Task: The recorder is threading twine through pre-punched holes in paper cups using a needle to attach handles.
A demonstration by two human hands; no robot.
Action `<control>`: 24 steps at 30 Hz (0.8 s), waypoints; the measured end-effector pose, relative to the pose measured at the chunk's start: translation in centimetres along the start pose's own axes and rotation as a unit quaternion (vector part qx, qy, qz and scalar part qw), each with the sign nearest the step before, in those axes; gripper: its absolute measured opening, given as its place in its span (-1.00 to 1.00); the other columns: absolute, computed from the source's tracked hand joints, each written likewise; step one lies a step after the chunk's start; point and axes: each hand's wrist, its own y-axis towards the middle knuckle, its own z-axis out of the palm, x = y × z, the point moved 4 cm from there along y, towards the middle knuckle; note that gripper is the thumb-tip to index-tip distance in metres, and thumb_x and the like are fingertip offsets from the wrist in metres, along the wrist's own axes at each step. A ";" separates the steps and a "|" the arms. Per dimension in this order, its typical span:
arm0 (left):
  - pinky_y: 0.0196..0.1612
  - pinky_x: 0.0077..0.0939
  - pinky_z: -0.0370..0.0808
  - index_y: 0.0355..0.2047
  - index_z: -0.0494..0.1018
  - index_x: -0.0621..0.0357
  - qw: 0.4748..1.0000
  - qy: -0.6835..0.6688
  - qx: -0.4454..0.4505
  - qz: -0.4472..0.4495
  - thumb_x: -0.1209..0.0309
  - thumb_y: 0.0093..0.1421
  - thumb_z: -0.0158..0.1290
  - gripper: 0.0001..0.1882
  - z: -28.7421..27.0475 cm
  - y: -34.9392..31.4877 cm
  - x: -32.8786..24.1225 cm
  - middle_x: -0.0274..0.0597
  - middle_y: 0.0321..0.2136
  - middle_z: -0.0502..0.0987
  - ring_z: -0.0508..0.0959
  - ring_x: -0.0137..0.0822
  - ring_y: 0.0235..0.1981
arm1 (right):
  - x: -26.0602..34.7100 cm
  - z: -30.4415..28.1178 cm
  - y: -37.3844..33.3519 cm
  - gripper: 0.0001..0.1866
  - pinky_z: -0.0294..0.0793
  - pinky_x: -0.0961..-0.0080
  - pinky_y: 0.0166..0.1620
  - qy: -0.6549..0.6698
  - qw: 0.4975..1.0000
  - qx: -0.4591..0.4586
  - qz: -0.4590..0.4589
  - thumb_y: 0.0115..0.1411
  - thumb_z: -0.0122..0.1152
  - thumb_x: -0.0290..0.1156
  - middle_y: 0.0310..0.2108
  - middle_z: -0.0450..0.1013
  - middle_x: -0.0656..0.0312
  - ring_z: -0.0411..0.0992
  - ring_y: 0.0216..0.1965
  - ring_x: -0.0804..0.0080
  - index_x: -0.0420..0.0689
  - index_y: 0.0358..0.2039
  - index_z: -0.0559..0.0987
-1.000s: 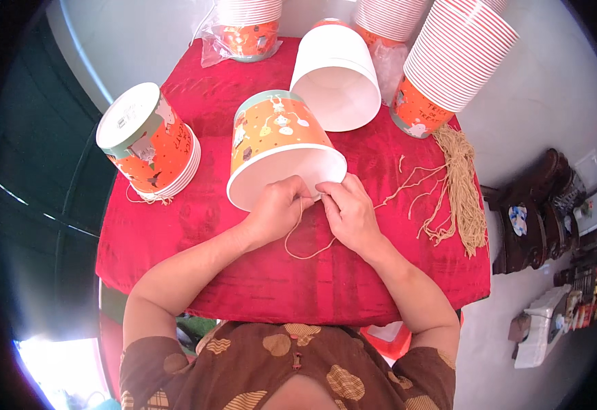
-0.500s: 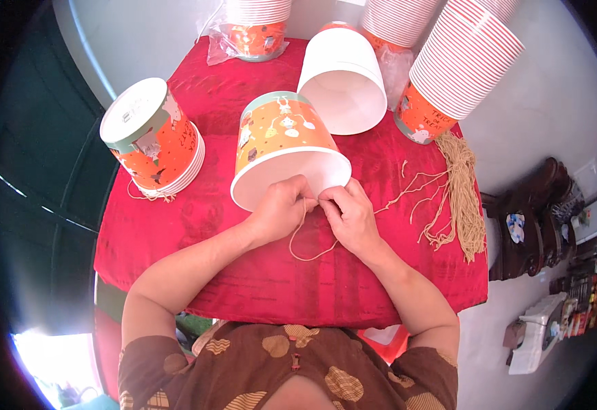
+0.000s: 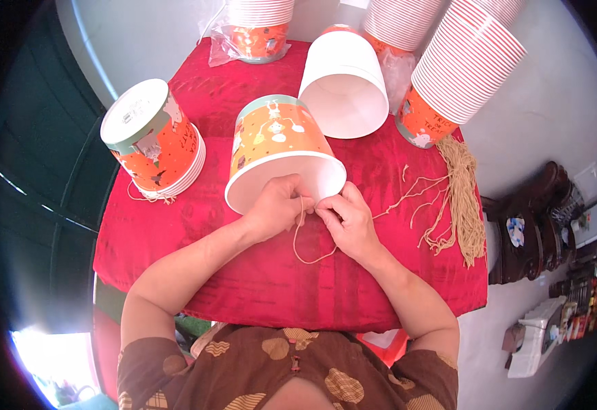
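Note:
An orange paper bucket (image 3: 281,140) with a pale green base band and printed figures lies tipped on the table, its white mouth facing me. My left hand (image 3: 278,205) reaches into the mouth, fingers pinched on a thin tan string (image 3: 297,242). Beside it, at the bucket's lower right rim, my right hand (image 3: 348,219) is closed, thumb and forefinger pinching the string. Between the two hands the string hangs in a loose loop. Where exactly it meets the bucket wall is hidden by my fingers.
Upside-down stacked buckets (image 3: 155,143) stand at left. A plain white-sided bucket (image 3: 345,82) lies behind. Tall bucket stacks (image 3: 466,61) rise at back right, another partly plastic-wrapped stack (image 3: 259,34) at back left. A bundle of string (image 3: 464,201) hangs over the red-covered table's (image 3: 237,287) right edge.
The bucket has shifted slightly left and tilted a little. My hands stay close together at its rim, their pinch nearly unchanged.

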 end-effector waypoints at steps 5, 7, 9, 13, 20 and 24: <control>-0.71 -0.66 0.30 -0.41 0.36 0.25 1.000 -0.001 -0.004 -0.011 0.56 0.20 0.09 -0.89 0.0 -0.1 -0.5 -0.19 -0.59 0.50 0.42 -0.51 -0.69 | -0.1 0.0 0.0 -0.88 0.36 0.32 -0.31 0.012 1.000 -0.002 -0.012 -0.03 0.34 -0.59 -0.44 0.29 0.14 0.34 -0.36 0.20 -0.20 -0.45 0.57; -0.71 -0.66 0.29 -0.41 0.36 0.25 1.000 0.001 -0.002 -0.018 0.56 0.19 0.10 -0.89 0.0 -0.1 -0.5 -0.20 -0.61 0.49 0.41 -0.51 -0.70 | -0.1 0.0 0.1 -0.88 0.37 0.32 -0.31 0.011 1.000 0.002 -0.017 -0.04 0.34 -0.60 -0.43 0.29 0.14 0.34 -0.35 0.20 -0.20 -0.45 0.57; -0.70 -0.66 0.28 -0.42 0.36 0.24 1.000 -0.008 -0.008 -0.016 0.57 0.18 0.11 -0.88 0.0 -0.1 -0.3 -0.21 -0.64 0.48 0.40 -0.52 -0.71 | -0.1 0.0 0.1 -0.87 0.37 0.32 -0.30 0.009 1.000 0.005 -0.023 -0.05 0.35 -0.60 -0.43 0.29 0.13 0.34 -0.35 0.20 -0.19 -0.46 0.57; -0.70 -0.66 0.28 -0.42 0.36 0.24 1.000 -0.001 -0.012 -0.010 0.58 0.18 0.11 -0.88 0.1 -0.1 -0.2 -0.22 -0.64 0.48 0.40 -0.52 -0.72 | -0.2 0.0 0.1 -0.87 0.37 0.32 -0.30 0.011 0.999 0.015 -0.027 -0.05 0.34 -0.60 -0.42 0.30 0.13 0.35 -0.34 0.20 -0.19 -0.44 0.58; -0.61 -0.62 0.37 -0.41 0.37 0.26 0.998 0.059 -0.005 0.026 0.60 0.17 0.10 -0.90 0.2 -0.2 -0.3 -0.25 -0.57 0.48 0.45 -0.51 -0.61 | -0.1 0.1 0.3 -0.81 0.39 0.30 -0.37 0.025 0.999 -0.019 0.037 0.02 0.27 -0.63 -0.46 0.31 0.10 0.36 -0.44 0.17 -0.21 -0.30 0.58; -0.55 -0.62 0.40 -0.41 0.38 0.25 0.993 0.103 -0.018 0.050 0.61 0.16 0.09 -0.91 0.3 -0.1 0.1 -0.29 -0.53 0.48 0.45 -0.52 -0.56 | -0.8 0.4 0.4 -0.79 0.40 0.27 -0.38 -0.023 0.999 -0.044 -0.006 0.02 0.25 -0.66 -0.46 0.32 0.07 0.38 -0.45 0.15 -0.21 -0.29 0.58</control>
